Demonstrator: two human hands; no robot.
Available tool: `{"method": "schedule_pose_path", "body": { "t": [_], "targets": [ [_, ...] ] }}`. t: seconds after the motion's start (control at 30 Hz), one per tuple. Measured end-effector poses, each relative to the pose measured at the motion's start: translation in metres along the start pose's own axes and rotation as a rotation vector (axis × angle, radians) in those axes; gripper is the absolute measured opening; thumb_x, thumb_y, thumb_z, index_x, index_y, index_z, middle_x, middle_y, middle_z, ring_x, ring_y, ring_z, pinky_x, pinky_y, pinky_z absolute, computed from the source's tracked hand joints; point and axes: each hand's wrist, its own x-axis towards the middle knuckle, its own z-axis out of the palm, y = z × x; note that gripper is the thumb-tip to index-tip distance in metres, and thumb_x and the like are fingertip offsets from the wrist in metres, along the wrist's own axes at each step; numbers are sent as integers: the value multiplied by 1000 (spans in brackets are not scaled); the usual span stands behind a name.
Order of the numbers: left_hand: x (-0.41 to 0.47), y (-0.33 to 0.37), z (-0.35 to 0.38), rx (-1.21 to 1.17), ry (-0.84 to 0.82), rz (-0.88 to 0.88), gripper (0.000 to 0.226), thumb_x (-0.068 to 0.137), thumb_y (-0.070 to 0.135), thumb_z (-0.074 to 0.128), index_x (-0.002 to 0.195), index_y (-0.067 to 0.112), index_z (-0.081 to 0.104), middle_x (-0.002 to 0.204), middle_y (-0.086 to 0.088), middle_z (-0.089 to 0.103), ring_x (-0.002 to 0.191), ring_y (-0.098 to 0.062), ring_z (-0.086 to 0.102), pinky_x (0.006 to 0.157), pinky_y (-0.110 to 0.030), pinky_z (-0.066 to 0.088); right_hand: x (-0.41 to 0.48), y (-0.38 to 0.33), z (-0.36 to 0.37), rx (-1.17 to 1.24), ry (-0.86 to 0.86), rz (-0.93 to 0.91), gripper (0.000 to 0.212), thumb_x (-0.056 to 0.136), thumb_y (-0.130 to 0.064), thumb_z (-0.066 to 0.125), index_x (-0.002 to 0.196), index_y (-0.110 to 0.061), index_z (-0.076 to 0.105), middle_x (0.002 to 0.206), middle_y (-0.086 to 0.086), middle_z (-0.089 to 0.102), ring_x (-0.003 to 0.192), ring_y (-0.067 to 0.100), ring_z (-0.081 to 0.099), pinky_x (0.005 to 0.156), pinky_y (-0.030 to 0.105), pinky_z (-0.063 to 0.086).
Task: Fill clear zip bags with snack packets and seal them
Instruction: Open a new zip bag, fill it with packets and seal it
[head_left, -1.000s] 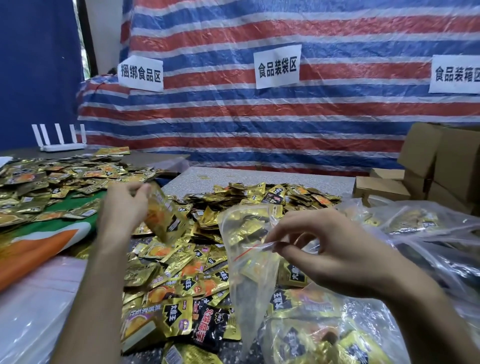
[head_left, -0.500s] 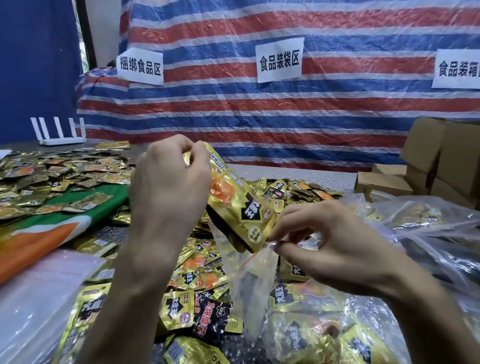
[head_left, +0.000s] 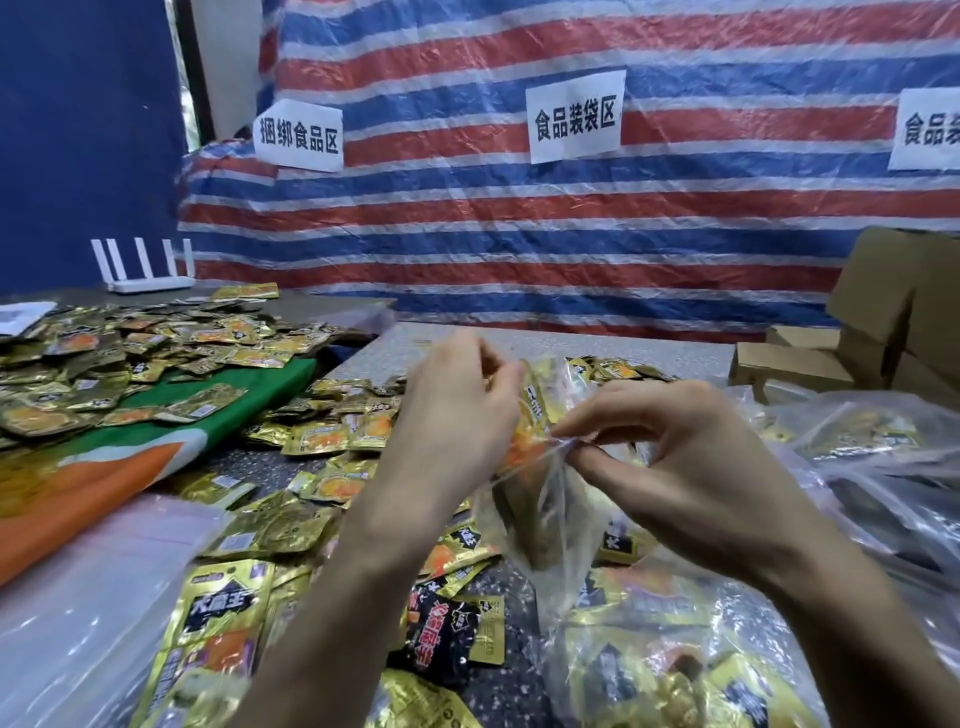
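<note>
While my right hand pinches the mouth of the bag above the desk and my left hand pushes a pinched packet halfway in, filled bags lie right, but loose packets lie unbagged and this bag is unsealed.

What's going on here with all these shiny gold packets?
A person is bagging snacks. The left hand holds a gold snack packet at the mouth of a clear zip bag, which the right hand pinches by its rim. The bag is not yet sealed. Loose packets cover the table, and filled bags lie to the right.
</note>
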Motion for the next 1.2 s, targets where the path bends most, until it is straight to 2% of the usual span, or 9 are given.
{"method": "schedule_pose_path", "body": {
  "t": [0.17, 0.33, 0.43, 0.5, 0.63, 0.77, 0.9, 1.03, 1.2],
  "targets": [
    [7, -2, -5, -332, -147, -60, 8, 85, 10, 75, 86, 7, 68, 72, -3, 69, 56, -14, 67, 55, -28, 58, 2, 10, -9, -91, 26, 75, 13, 88, -11, 71, 88, -23, 76, 79, -10, 70, 77, 5, 65, 74, 25, 54],
    [25, -23, -28, -489, -188, -221, 14, 99, 25, 58, 103, 12, 63, 101, -8, 67, 71, -22, 73, 57, -29, 58, 2, 14, -11, -65, -59, 134, 14, 88, -15, 69, 85, -28, 72, 80, -8, 72, 79, 7, 67, 77, 31, 55],
    [39, -62, -44, -19, -201, -239, 19, 95, 34, 62, 101, 17, 61, 109, -8, 66, 84, -22, 70, 70, -36, 59, 1, 14, -9, -63, -94, 128, 14, 87, -15, 69, 86, -28, 75, 80, -12, 73, 79, 4, 67, 76, 30, 55],
    [45, -95, -53, 377, -408, -333, 39, 87, 42, 71, 117, 19, 60, 128, -9, 60, 107, -24, 63, 91, -42, 53, 1, 14, -8, -65, -103, 125, 13, 87, -15, 69, 89, -26, 76, 81, -12, 73, 80, 3, 67, 75, 30, 56],
    [43, -149, -62, 521, -684, -703, 92, 72, 44, 83, 150, 25, 38, 162, -8, 24, 146, -32, 28, 117, -48, 30, 1, 15, -8, -68, -138, 123, 12, 89, -16, 69, 92, -24, 77, 86, -9, 75, 83, 4, 68, 76, 32, 57],
    [36, -186, -55, 636, -796, -828, 96, 72, 48, 83, 149, 12, 39, 154, -13, 37, 138, -34, 40, 106, -44, 40, 1, 14, -8, -54, -138, 107, 11, 88, -16, 69, 91, -24, 77, 87, -9, 75, 84, 5, 68, 77, 34, 57],
    [39, -200, -43, 664, -719, -813, 65, 70, 31, 89, 125, 9, 62, 123, -10, 62, 98, -25, 59, 86, -36, 49, 1, 15, -8, -50, -136, 109, 11, 89, -16, 69, 90, -23, 77, 87, -8, 75, 84, 6, 68, 78, 36, 57],
    [42, -194, -44, 638, -677, -811, 30, 75, 20, 79, 99, 6, 66, 89, -8, 65, 71, -20, 60, 61, -27, 50, 0, 15, -9, -64, -144, 102, 13, 89, -15, 68, 90, -25, 76, 89, -9, 74, 85, 4, 68, 78, 34, 58],
    [55, -186, -52, 439, -254, -781, 29, 90, 12, 48, 110, -8, 55, 90, -22, 58, 79, -31, 58, 64, -34, 48, 0, 14, -9, -87, -150, 96, 13, 89, -17, 67, 90, -27, 75, 88, -10, 73, 85, 3, 66, 77, 31, 57]
  ]
}}
